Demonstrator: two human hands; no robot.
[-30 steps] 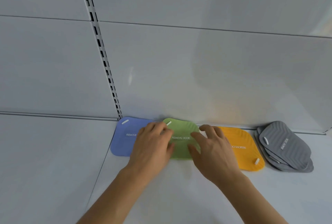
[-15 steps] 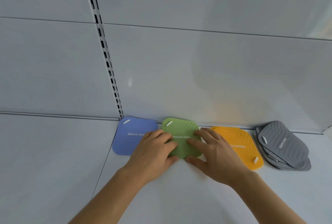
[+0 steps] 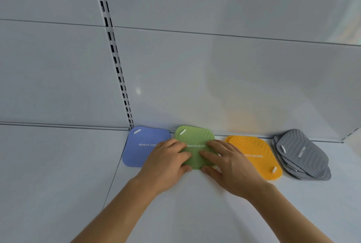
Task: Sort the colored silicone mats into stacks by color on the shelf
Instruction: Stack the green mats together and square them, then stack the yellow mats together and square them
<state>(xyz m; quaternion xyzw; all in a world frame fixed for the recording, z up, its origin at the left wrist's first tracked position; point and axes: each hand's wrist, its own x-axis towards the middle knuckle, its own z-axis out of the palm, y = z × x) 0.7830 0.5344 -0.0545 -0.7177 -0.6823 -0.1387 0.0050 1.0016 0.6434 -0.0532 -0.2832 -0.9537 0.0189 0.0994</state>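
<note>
Two bare forearms enter from the near edge and meet at the middle of the white shelf (image 3: 195,213), a smooth, matte, flat surface. The left hand (image 3: 166,166) lies on the left side of the green mat (image 3: 195,139), fingers extended and lightly bent over its top face, thumb at its near edge. The right hand (image 3: 230,168) lies on the right side of the same mat, fingers straight and pressing flat on it, thumb against the near edge. Neither hand curls round the mat; both press it from above.

The green mat is a rounded square of soft, matte material with wavy ribs at its far corner, a small white slot at the far left corner, and white lettering reading "REMOVE ODOR". Whether more than one green mat lies there cannot be told.

Just left of it lies the blue mat (image 3: 140,145), same shape, smooth-faced, same lettering and slot, partly covered by the left hand. Just right of the green lies the orange stack (image 3: 254,149), ribbed, lettering upside down, a second edge showing at its far left corner. Furthest right, apart from the orange, sits the grey stack (image 3: 300,151), several ribbed mats fanned unevenly.

All four lie in a row against the back panel (image 3: 234,77), smooth pale sheet with horizontal seams. A slotted upright (image 3: 115,55) runs down it to the blue mat's far corner.
</note>
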